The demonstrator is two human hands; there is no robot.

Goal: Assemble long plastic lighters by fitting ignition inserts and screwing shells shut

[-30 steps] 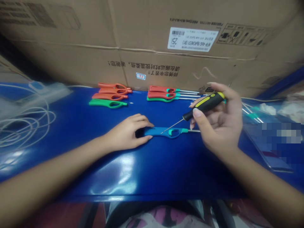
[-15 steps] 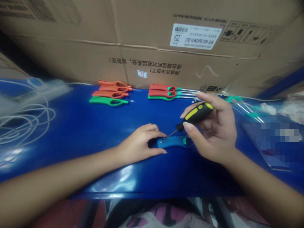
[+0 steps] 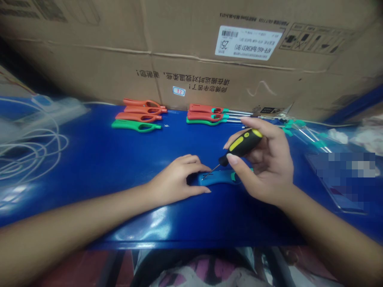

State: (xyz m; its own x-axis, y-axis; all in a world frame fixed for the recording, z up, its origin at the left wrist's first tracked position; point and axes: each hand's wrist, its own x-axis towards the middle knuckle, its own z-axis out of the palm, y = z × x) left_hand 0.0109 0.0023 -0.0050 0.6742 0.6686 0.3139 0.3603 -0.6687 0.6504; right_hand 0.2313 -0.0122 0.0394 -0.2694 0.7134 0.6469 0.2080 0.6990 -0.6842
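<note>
A blue lighter (image 3: 220, 178) with a teal trigger lies flat on the blue table in front of me. My left hand (image 3: 181, 177) grips its left end between thumb and fingers. In my right hand (image 3: 269, 159) is a screwdriver (image 3: 243, 143) with a black and yellow handle, held tilted between thumb and fingers. Its thin shaft slopes down to the left, and the tip meets the lighter's upper face close to my left hand. The lighter's right end is partly hidden behind my right hand.
Orange and green lighter handles (image 3: 143, 118) lie at the back left. Red and green lighters with metal tubes (image 3: 206, 116) are beside them. A cardboard box (image 3: 179, 59) stands behind. White cable coils (image 3: 32, 151) lie left; a phone (image 3: 335, 187) and loose tube parts (image 3: 311, 137) lie right.
My right hand and the screwdriver handle have shifted slightly left, with the shaft a little steeper. The tip stays at about the same place on the lighter; my left hand keeps its grip.
</note>
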